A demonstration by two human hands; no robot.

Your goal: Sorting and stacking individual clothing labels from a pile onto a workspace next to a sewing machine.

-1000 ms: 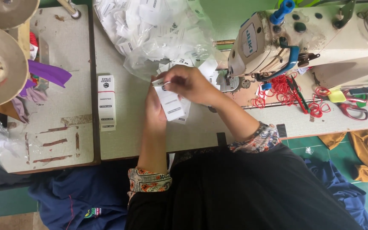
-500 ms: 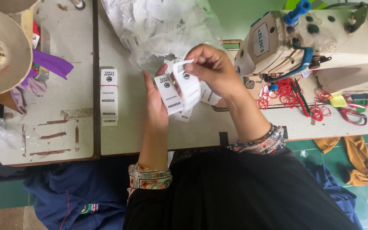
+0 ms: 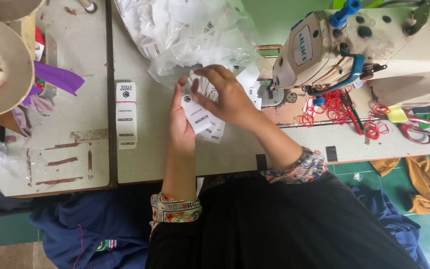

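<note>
Right hand (image 3: pixel 230 97) has lowered onto labels (image 3: pixel 202 119); left hand (image 3: pixel 180 122) grips them, slanting away-left.

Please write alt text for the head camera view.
Left hand and right hand hold a stack of white labels over a table, between a clear bag of labels and a sewing machine.

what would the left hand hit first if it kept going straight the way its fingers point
The left hand, holding a stack of white labels, points up the table toward the clear plastic bag of labels. That bag looks first in line, though height above the table is hard to judge.
</note>
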